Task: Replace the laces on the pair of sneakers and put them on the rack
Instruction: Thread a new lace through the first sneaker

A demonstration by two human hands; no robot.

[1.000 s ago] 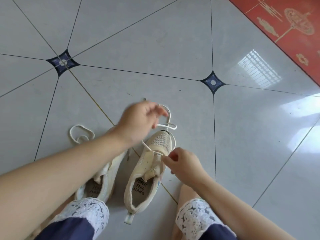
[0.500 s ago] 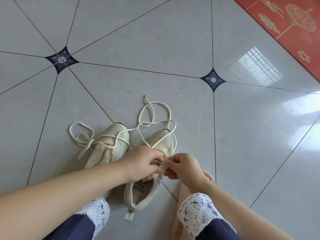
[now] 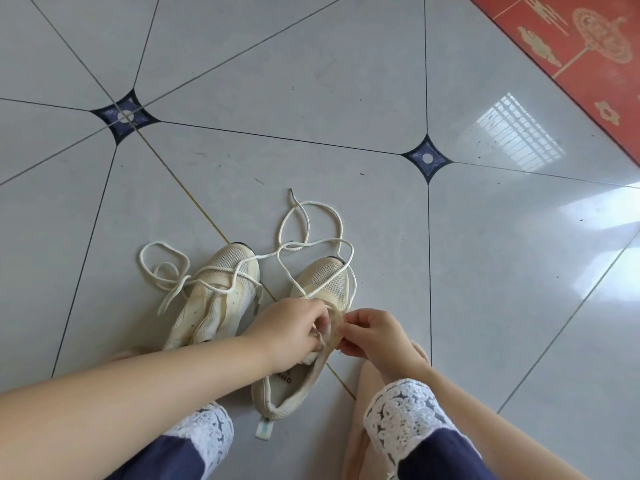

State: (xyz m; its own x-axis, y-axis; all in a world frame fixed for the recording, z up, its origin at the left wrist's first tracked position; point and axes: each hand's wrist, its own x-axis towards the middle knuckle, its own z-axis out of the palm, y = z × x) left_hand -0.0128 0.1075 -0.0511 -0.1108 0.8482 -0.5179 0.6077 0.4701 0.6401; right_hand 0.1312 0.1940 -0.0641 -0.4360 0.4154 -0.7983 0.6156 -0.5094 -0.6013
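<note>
Two cream mesh sneakers stand side by side on the grey tiled floor, toes pointing away from me. The left sneaker (image 3: 221, 296) has a white lace (image 3: 166, 271) lying loosely over it. Over the right sneaker (image 3: 322, 282) both hands meet at its eyelets. My left hand (image 3: 294, 330) pinches the lace at the tongue. My right hand (image 3: 374, 334) pinches the shoe's eyelet edge or the lace there. The right shoe's white lace (image 3: 311, 230) loops out over the floor past the toe.
A red patterned mat (image 3: 581, 50) covers the far right corner. My knees in navy trousers with white lace cuffs (image 3: 405, 414) sit at the bottom edge, either side of the right sneaker. Dark diamond inlays (image 3: 427, 158) mark the tile corners.
A second ago my left hand was raised above the right shoe's toe with the lace. It came down to the eyelets, and the lace now lies loose on the floor.
</note>
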